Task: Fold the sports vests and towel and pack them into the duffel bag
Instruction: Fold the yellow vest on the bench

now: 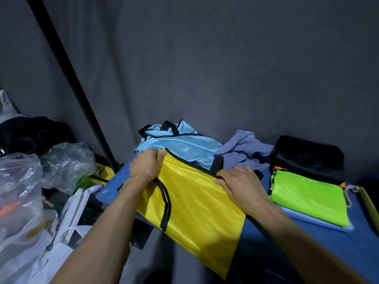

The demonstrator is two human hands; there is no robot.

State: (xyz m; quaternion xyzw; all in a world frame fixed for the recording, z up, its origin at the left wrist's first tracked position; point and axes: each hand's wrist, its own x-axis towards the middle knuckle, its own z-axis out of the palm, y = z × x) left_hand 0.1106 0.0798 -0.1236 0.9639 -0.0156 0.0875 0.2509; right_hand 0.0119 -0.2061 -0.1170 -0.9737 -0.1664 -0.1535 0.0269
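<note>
Both hands grip the far edge of the yellow vest (190, 201) at centre frame, the left hand (146, 163) curled round its corner and the right hand (239, 181) pinching the black trim. To fold cleanly, I judge they should keep that edge taut and bring it level onto the near half. Light blue vest (180, 143) and towel (244, 149) wait crumpled just behind.

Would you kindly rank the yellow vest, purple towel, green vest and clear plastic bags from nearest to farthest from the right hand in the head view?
1. Yellow vest: held at its top edge by the right hand.
2. Purple towel: just behind the hand.
3. Green vest: folded, to the right.
4. Clear plastic bags: far left, off the table.
</note>
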